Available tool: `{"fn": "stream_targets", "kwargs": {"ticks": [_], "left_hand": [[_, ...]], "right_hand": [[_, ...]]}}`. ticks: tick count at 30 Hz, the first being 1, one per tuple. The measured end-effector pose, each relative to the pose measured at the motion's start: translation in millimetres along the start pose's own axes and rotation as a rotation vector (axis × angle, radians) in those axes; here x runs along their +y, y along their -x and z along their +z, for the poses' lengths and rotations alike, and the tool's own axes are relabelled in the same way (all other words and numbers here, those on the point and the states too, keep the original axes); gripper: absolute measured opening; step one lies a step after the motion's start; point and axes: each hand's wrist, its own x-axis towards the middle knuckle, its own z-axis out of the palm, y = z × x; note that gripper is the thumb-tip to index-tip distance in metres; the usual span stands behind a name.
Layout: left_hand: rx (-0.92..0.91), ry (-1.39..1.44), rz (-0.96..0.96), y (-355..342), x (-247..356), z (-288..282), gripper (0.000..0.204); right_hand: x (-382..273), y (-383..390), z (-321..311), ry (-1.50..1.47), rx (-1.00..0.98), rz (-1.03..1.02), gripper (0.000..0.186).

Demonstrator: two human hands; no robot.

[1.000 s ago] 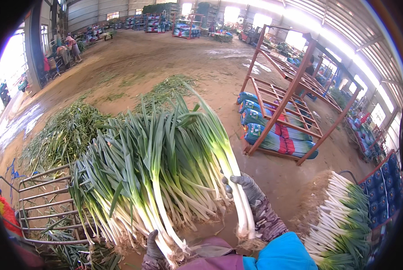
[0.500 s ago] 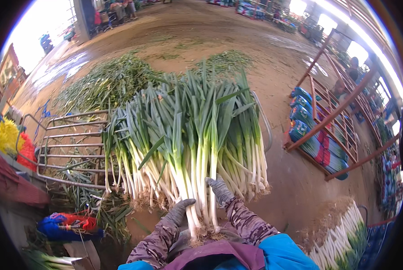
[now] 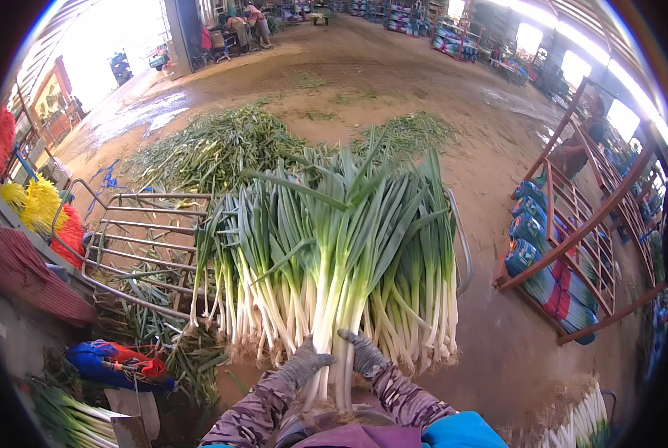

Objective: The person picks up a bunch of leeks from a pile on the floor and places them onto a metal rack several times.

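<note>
A bundle of leeks (image 3: 328, 321), white stalks towards me and green leaves pointing away, stands out in front of my body with its roots at my lap. My left hand (image 3: 304, 364), in a grey glove, is closed around the bundle's left side. On its right side my right hand (image 3: 362, 353), also gloved, presses in with the thumb over the stalks; its other fingers are partly hidden. Just beyond lies a wide row of more leeks (image 3: 416, 269) on a metal-barred rack (image 3: 151, 211), their rooty ends towards me.
Leaf trimmings (image 3: 222, 145) are heaped on the floor ahead. Red metal frames (image 3: 584, 231) holding bagged bundles stand at right. Another stack of leeks (image 3: 576, 422) is at lower right, and more leeks (image 3: 72, 414) lie at lower left, near blue and red ties (image 3: 117, 366).
The held stalks, spread apart before, are now gathered closer together between my hands. My left hand has come up slightly along them. The whole view has shifted, with surroundings appearing farther right and lower.
</note>
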Motion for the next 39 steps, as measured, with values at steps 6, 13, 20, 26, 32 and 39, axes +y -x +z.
{"fn": "stream_targets", "kwargs": {"ticks": [6,13,20,26,32,39], "left_hand": [[-0.055,-0.035,0.036,-3,26,24,0.102],[0.002,-0.084,-0.11,-34,-18,21,0.119],[0.114,-0.27,0.009,11,11,18,0.112],[0.065,0.183,0.123,18,-28,22,0.086],[0.054,0.327,0.134,49,18,27,0.096],[0.188,0.016,0.293,87,-21,12,0.113]], "right_hand": [[-1,-17,-37,-0.034,-0.125,0.019,0.048],[-12,-62,-54,-0.136,-0.365,0.123,0.065],[-27,-53,-24,-0.24,-0.345,0.048,0.056],[-17,-47,-28,-0.294,-0.165,0.055,0.05],[-20,-23,-7,-0.175,-0.223,0.017,0.07],[3,37,37,-0.073,-0.292,-0.143,0.059]]}}
